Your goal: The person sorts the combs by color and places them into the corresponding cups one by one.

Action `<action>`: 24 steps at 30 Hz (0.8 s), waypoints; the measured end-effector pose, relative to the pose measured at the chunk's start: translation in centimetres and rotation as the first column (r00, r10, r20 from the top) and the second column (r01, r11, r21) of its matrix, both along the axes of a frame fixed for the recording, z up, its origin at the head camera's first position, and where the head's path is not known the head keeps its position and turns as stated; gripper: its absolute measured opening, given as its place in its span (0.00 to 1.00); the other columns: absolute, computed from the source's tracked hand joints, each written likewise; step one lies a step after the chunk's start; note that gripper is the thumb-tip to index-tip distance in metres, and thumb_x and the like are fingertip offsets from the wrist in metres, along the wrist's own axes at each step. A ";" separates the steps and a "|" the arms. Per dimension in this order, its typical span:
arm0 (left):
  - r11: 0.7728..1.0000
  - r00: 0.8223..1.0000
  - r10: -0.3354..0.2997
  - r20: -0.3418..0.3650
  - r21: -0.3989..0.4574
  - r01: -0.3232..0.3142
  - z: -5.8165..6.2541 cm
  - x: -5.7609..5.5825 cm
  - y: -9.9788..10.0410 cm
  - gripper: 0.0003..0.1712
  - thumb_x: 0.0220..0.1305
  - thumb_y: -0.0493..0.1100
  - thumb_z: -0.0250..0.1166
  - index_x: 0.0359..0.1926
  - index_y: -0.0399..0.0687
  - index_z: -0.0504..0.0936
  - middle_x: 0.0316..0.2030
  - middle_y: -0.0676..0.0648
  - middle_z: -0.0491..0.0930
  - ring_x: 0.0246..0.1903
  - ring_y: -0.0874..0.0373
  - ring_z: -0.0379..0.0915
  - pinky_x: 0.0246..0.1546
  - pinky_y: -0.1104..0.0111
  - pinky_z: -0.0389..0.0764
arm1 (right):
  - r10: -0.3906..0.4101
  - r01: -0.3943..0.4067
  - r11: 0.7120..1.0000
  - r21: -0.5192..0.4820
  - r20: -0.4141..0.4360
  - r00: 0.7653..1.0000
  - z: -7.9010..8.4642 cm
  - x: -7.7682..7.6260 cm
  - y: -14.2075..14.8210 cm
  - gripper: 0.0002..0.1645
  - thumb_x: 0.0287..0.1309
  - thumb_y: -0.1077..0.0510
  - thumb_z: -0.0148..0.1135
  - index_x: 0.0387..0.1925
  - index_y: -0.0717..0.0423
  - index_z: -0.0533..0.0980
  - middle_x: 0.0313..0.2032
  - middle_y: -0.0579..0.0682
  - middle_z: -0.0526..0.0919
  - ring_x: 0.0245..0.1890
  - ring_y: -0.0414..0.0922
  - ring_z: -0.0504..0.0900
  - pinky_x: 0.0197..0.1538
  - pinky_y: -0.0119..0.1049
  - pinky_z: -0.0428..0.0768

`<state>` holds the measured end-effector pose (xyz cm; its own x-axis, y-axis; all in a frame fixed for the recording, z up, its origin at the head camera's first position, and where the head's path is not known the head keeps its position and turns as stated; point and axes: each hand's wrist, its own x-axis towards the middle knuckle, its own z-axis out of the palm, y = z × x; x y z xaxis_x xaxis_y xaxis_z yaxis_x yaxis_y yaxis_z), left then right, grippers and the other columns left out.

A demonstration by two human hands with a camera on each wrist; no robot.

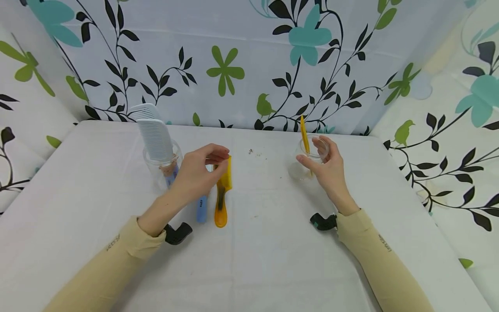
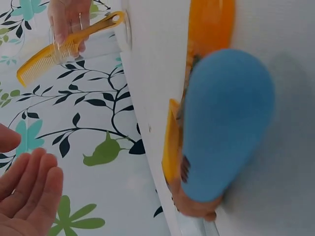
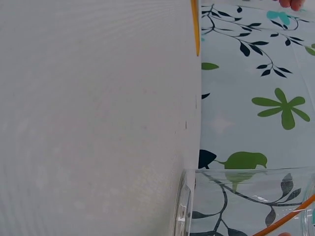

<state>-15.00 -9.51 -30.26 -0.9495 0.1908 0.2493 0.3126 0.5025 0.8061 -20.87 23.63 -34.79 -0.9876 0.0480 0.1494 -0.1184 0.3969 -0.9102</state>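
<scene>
My right hand [image 1: 329, 167] grips a clear jar [image 1: 313, 157] near its rim. An orange-yellow comb [image 2: 74, 44] stands tilted inside that jar, its toothed end sticking out above the rim. My left hand [image 1: 196, 173] hovers over the left-middle of the table, thumb apart from the loosely bent fingers [image 2: 32, 187] and nothing between them. Below it on the cloth lies a yellow-orange comb-like tool [image 1: 221, 212] with a dark strip on its handle. Beside that lies a blue-handled item [image 1: 201, 210]; my left hand hides its far part.
A second clear jar [image 1: 153, 173] at the back left holds pale combs [image 1: 156, 138] and other handled items. Small dark crumbs [image 1: 251, 151] lie on the white-covered table [image 1: 265, 242]. A patterned curtain [image 1: 241, 104] hangs behind. Black curved devices [image 1: 177, 234] sit at both wrists.
</scene>
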 end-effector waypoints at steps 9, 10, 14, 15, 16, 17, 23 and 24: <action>0.961 0.982 0.002 0.191 -0.273 0.051 -0.2 -2.0 1.0 0.20 0.65 0.41 0.61 0.55 0.36 0.79 0.50 0.40 0.83 0.50 0.47 0.79 0.54 0.57 0.83 | 0.006 -0.006 1.000 -0.001 -0.003 1.000 -0.2 0.0 0.0 0.52 0.53 0.47 0.76 0.74 0.46 0.58 0.71 0.48 0.69 0.73 0.47 0.63 0.79 0.46 0.58; 0.948 0.979 0.004 0.205 -0.313 0.062 -0.2 -2.3 0.9 0.20 0.64 0.41 0.61 0.55 0.36 0.79 0.50 0.39 0.83 0.49 0.47 0.79 0.53 0.57 0.83 | 0.008 -0.008 1.000 0.001 -0.005 1.000 -0.2 0.0 0.0 0.52 0.53 0.47 0.76 0.74 0.46 0.58 0.71 0.48 0.69 0.73 0.47 0.63 0.78 0.46 0.59; 0.899 0.968 -0.004 0.252 -0.423 0.114 -0.6 -3.0 0.6 0.21 0.63 0.40 0.62 0.53 0.32 0.78 0.49 0.36 0.82 0.45 0.45 0.77 0.49 0.57 0.82 | 0.010 -0.010 1.000 0.005 -0.005 1.000 -0.1 -0.1 0.1 0.52 0.53 0.47 0.76 0.74 0.47 0.57 0.71 0.49 0.68 0.73 0.47 0.63 0.78 0.46 0.59; 0.889 0.966 -0.008 0.257 -0.441 0.125 -0.7 -3.1 0.5 0.21 0.63 0.40 0.62 0.54 0.31 0.77 0.49 0.35 0.82 0.44 0.45 0.77 0.49 0.57 0.81 | 0.011 -0.011 1.000 0.007 -0.006 1.000 -0.1 -0.1 0.1 0.52 0.54 0.47 0.76 0.74 0.47 0.57 0.71 0.49 0.68 0.73 0.47 0.63 0.78 0.46 0.59; 0.880 0.965 -0.010 0.264 -0.457 0.134 -0.9 -3.3 0.5 0.22 0.63 0.40 0.62 0.54 0.30 0.77 0.50 0.35 0.81 0.44 0.45 0.76 0.50 0.56 0.81 | 0.011 -0.011 1.000 0.007 -0.007 1.000 -0.1 -0.1 0.1 0.52 0.54 0.47 0.76 0.74 0.47 0.57 0.71 0.49 0.68 0.73 0.47 0.63 0.78 0.46 0.59; 0.870 0.964 -0.013 0.265 -0.473 0.142 -1.1 -3.4 0.5 0.23 0.63 0.40 0.62 0.54 0.29 0.76 0.51 0.34 0.81 0.44 0.45 0.75 0.50 0.56 0.81 | 0.012 -0.012 1.000 0.007 -0.009 1.000 0.0 -0.1 0.1 0.52 0.54 0.47 0.76 0.74 0.48 0.57 0.71 0.49 0.68 0.74 0.48 0.63 0.78 0.46 0.59; 0.822 0.961 -0.008 0.277 -0.545 0.164 -2.1 -3.9 0.4 0.29 0.61 0.41 0.64 0.59 0.26 0.74 0.51 0.32 0.77 0.46 0.44 0.73 0.53 0.54 0.79 | 0.010 -0.010 1.000 0.010 0.001 1.000 -0.1 -0.1 0.1 0.53 0.54 0.47 0.75 0.74 0.47 0.56 0.72 0.49 0.67 0.74 0.48 0.62 0.79 0.46 0.58; 0.819 0.960 -0.004 0.280 -0.550 0.164 -2.3 -3.9 0.4 0.29 0.61 0.41 0.64 0.59 0.26 0.74 0.50 0.32 0.77 0.46 0.44 0.72 0.52 0.54 0.79 | 0.009 -0.009 1.000 0.012 0.003 1.000 -0.1 -0.1 0.1 0.53 0.54 0.46 0.75 0.74 0.47 0.56 0.72 0.49 0.67 0.74 0.48 0.62 0.79 0.47 0.58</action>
